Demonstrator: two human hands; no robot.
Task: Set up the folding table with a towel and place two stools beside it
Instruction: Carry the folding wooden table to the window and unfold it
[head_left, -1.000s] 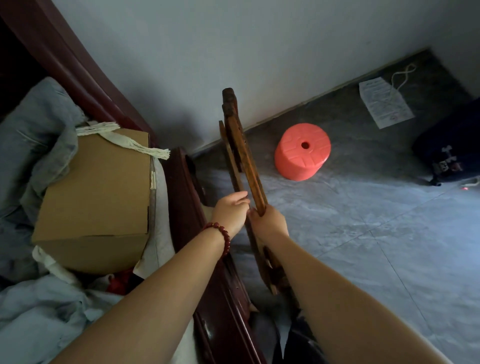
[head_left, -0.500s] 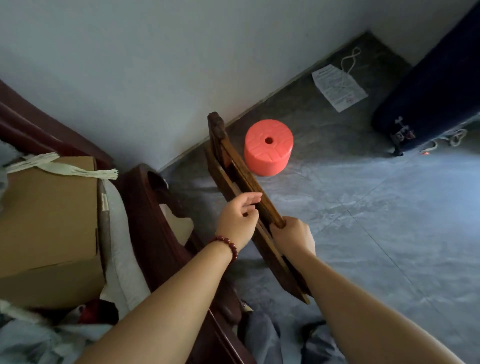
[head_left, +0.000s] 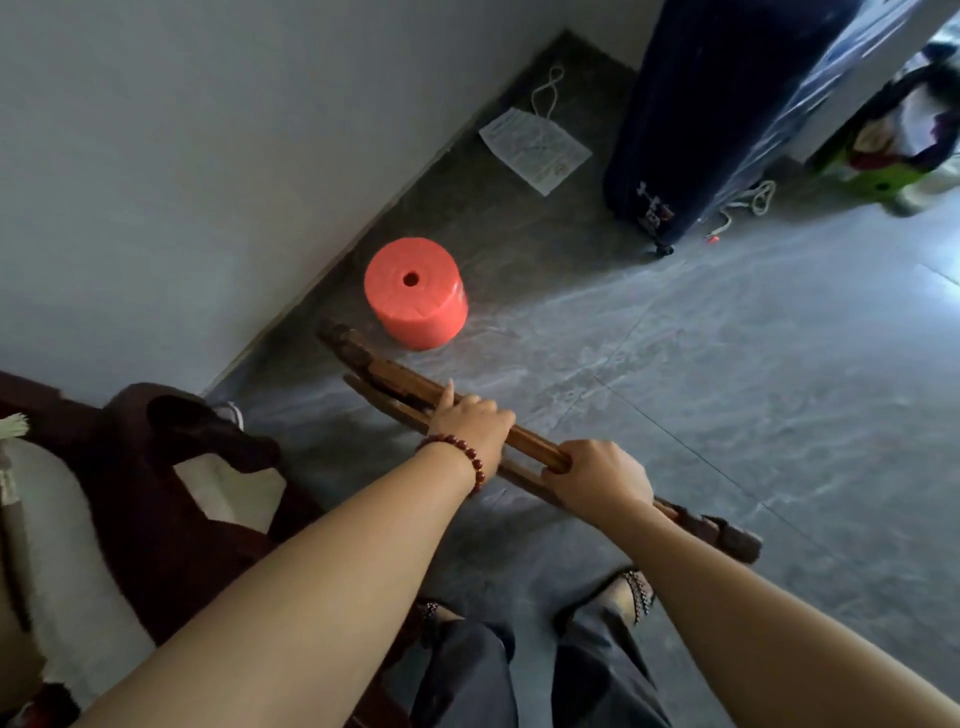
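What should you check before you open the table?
1. Both hands hold the table: left hand and right hand grip it. Ok.
2. Floor ahead is bare enough for the legs. Ok.
3. Stool is apart from the table's far end. Cannot tell; they look close.
4. Fingers are out of the folding gaps. Cannot tell.
5. Second stool is in sight. Not ok; only one shows.
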